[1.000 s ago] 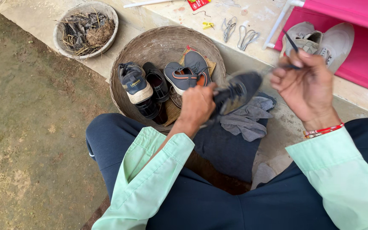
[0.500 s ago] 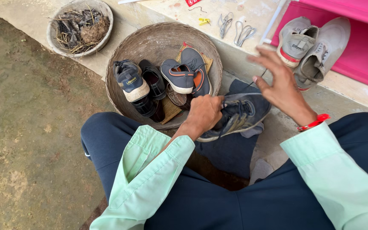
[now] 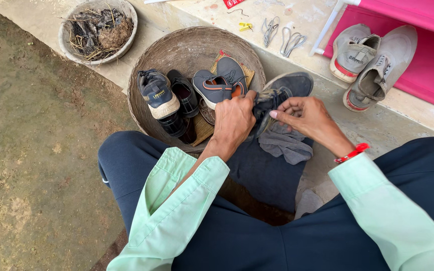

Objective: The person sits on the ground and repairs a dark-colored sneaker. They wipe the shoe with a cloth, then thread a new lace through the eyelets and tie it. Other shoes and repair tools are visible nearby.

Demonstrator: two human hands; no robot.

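My left hand [image 3: 234, 120] grips a dark grey sneaker [image 3: 282, 93] that rests across my lap and the rim of a round woven basket [image 3: 187, 47]. My right hand [image 3: 302, 115] pinches at the sneaker's lacing area, fingers closed on it. A grey cloth [image 3: 285, 143] lies under the shoe on my dark trousers. Inside the basket sit several shoes: a grey sneaker with a pale sole [image 3: 157, 93], a black shoe [image 3: 184, 95] and a grey slip-on with orange trim [image 3: 217, 85].
A pair of worn pale sneakers [image 3: 372, 65] lies on a pink mat [image 3: 428, 55] at the right. Loose grey laces [image 3: 282, 35] and a yellow clip [image 3: 246, 26] lie on the concrete ledge. A bowl of dry debris [image 3: 99, 30] stands at the upper left. Bare ground spreads left.
My right hand has come down from the air onto the dark sneaker. The sneaker has turned and settled lower against the basket rim, still in my left hand.
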